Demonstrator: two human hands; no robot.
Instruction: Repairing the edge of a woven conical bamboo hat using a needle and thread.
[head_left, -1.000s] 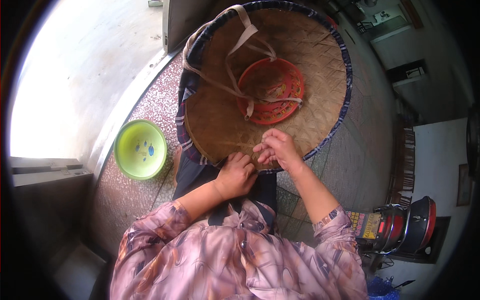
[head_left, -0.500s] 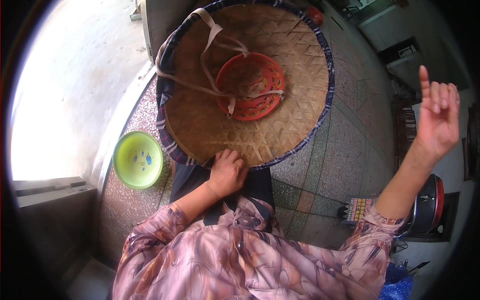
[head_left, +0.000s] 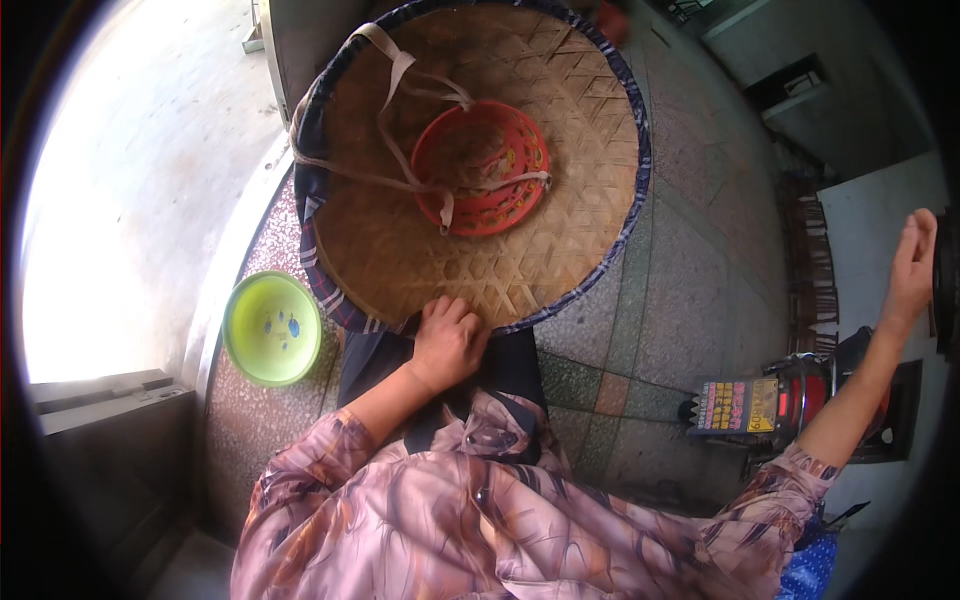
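A wide round woven bamboo hat [head_left: 560, 245] is held with its inside facing up, its rim bound in dark plaid cloth. A red plastic inner piece [head_left: 500, 215] sits at its centre, with a pale cloth strap [head_left: 388, 130] knotted and looped from it over the left side. My left hand [head_left: 448, 342] is closed on the near edge of the hat, thumb hidden. Far out to the right, away from the hat, my right hand [head_left: 912, 265] is raised, seen edge-on, fingers stretched upward with nothing visible in them.
A light green basin [head_left: 272, 328] with blue marks stands on the speckled floor [head_left: 240, 430], left of my legs. At the right is a motorbike [head_left: 800, 395] with a plate at its rear. A bright doorway lies left; a blue dotted thing [head_left: 808, 568] is at lower right.
My right hand has swung outward to the right and lower, uncovering more of the motorbike. The hat sits slightly further left in view; my left hand keeps its hold.
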